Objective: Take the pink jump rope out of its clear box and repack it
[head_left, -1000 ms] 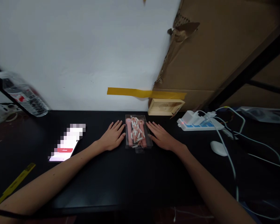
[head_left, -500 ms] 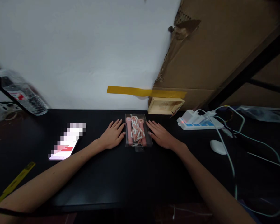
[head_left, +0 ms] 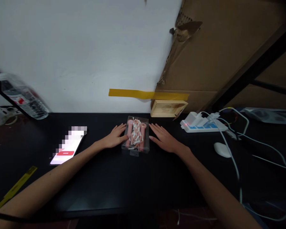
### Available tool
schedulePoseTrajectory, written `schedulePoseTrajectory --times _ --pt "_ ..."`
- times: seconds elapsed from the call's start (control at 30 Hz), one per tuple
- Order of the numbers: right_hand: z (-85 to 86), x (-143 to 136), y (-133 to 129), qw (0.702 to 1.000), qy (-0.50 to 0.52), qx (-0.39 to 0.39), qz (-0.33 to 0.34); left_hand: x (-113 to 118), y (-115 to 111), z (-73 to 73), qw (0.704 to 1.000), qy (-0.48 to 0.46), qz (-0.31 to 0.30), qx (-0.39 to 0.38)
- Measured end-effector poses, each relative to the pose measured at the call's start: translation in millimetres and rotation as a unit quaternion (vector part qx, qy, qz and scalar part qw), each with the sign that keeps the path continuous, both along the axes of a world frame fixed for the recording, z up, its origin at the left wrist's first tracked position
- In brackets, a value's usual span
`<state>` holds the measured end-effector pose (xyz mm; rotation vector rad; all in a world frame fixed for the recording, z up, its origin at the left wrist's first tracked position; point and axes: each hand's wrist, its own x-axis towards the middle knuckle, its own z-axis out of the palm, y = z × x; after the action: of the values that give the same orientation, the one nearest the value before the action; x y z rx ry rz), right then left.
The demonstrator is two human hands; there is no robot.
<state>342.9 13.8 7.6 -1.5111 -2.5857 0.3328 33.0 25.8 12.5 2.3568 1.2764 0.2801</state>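
A skipping rope (head_left: 137, 132) with pink handles and pink-and-white beads lies in a clear plastic box (head_left: 145, 149) on the black desk. The box sits slightly turned, its near end toward the left. At its left side rests my left hand (head_left: 112, 137), fingers stretched out and the thumb touching the box edge. My right hand (head_left: 166, 140) lies flat on the other side with fingers apart. Its fingertips are close to the box's right edge; whether they touch it I cannot tell. Neither hand is wrapped round the box.
On the left are a lit phone (head_left: 68, 148), a yellow strap (head_left: 19, 184) and a water bottle (head_left: 25, 98). A shallow wooden tray (head_left: 157, 111) leans on the wall behind. To the right stand a power strip (head_left: 200, 127) with plugs, a white mouse (head_left: 222, 150) and loose cables (head_left: 234, 167).
The box has turned clockwise, its near end shifting left toward my left hand. My left thumb now meets the box edge. My right hand has barely moved.
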Motion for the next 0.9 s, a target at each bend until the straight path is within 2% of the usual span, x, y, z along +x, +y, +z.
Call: schedulePoseTrajectory --times 0.07,0.3,0.37,0.47,0.57,0.63,0.7,0.8,0.9 --pt "-0.2 2 1 1.000 0.009 0.001 -0.004 -1 3 3.3 1.000 -0.011 -0.002 -0.017" --pt "0.3 8 3 0.997 0.065 0.047 -0.009 -15 9 17.6 0.997 -0.071 0.000 0.002" --pt "4.3 5 1 0.995 0.079 0.057 0.005 -18 9 24.3 0.995 -0.076 0.044 0.042" --pt "11.0 -4 -5 0.993 0.090 0.072 0.038 -13 0 32.6 0.983 -0.057 0.100 0.146" --pt "16.3 -13 -10 0.989 0.099 0.085 0.073 1 -17 31.5 0.984 0.039 0.065 0.162" --pt "18.7 -16 -12 0.986 0.106 0.089 0.089 9 -26 25.2 0.978 0.109 0.084 0.157" --pt "19.7 -16 -12 0.985 0.105 0.087 0.100 12 -30 18.3 0.974 0.135 0.078 0.163" --pt "16.7 -11 -10 0.989 0.087 0.075 0.098 7 -23 14.9 0.977 0.126 0.023 0.173" --pt "9.1 -8 -8 0.995 0.051 0.044 0.073 -5 -9 20.1 0.975 0.116 -0.054 0.180"
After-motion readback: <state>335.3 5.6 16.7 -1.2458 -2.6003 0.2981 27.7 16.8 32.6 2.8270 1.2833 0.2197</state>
